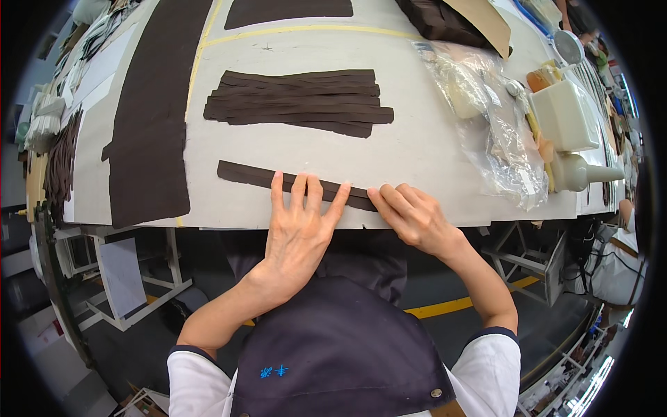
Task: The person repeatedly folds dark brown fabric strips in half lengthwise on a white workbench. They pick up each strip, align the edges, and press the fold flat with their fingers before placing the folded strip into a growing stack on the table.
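Note:
A narrow dark brown strip [245, 173], apparently folded lengthwise, lies near the front edge of the pale tabletop [323, 151]. My left hand [305, 224] rests palm down with spread fingertips on the strip's middle. At its right end, my right hand [411, 213] has thumb and fingers closed on the strip. Beyond my hands lies a loose pile of similar brown strips [297, 99]. To the left, wide dark brown sheets [151, 130] run away from me, overlapping near the front.
Clear plastic bags [500, 130], a white square container [565, 114] and a squeeze bottle with a nozzle [573, 172] stand or lie on the right. A dark stack [443, 23] sits at the back right. Thin brown strips [62, 156] hang together at far left. Yellow tape [312, 28] crosses the tabletop.

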Available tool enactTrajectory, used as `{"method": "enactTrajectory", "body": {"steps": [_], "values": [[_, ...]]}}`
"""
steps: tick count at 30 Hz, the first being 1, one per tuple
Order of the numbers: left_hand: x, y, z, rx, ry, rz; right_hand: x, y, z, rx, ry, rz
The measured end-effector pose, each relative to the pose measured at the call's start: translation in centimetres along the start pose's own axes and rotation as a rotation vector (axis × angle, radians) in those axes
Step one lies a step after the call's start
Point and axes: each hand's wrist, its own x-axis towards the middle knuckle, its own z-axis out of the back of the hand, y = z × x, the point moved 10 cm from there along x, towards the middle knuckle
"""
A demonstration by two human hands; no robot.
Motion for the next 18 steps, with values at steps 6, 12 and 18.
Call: {"method": "enactTrajectory", "body": {"steps": [6, 12, 18], "values": [[0.7, -3.0, -1.5, -0.168, -0.223, -0.124, 0.2, 0.3, -0.1, -0.016, -0.011, -0.008], [1.2, -3.1, -1.1, -0.251, -0.187, -0.094, -3.4, -0.3, 2.1, -0.006, -0.235, -0.186], [1.8, -3.3, -0.9, -0.224, -0.152, -0.094, -4.1, 0.4, 1.0, -0.059, -0.197, -0.245]]}}
